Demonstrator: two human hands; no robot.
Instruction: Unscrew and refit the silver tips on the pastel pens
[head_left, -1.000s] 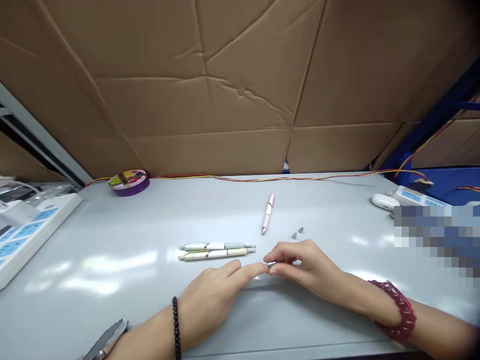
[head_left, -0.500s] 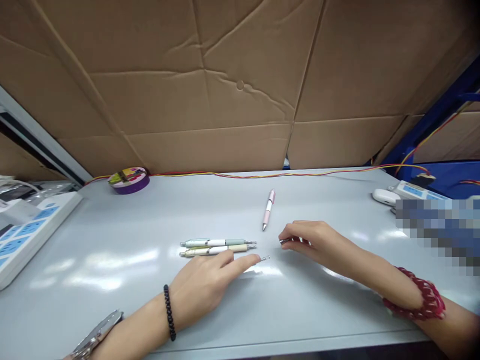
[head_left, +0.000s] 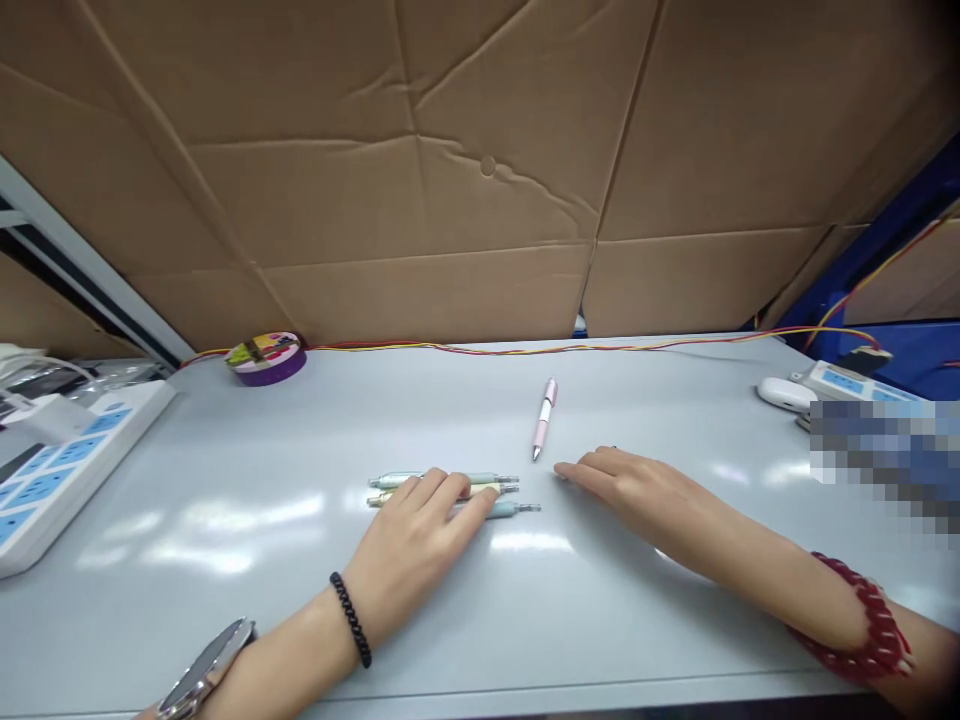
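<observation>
My left hand lies palm down across three pens, its fingers bent over them and its thumb along the lowest. That lowest one is a light blue pen, mostly covered by the hand. Above it are a pale yellow pen and a light green pen, side by side. Bare silver ends of all three point right. To their right my right hand is low over the table, fingers drawn together; a tiny dark bit shows behind them, too small to name. Beyond it lies a pink and white pen, tip toward me.
A purple round tape roll sits at the back left. White power strips stand at the left, with another at the right beside a white case. Red and yellow wires run along the cardboard wall.
My left hand has laid the blue pen down alongside the yellow one and its fingers now reach over the pens. My right hand has turned flatter, hiding the small silver piece seen at its fingertips.
</observation>
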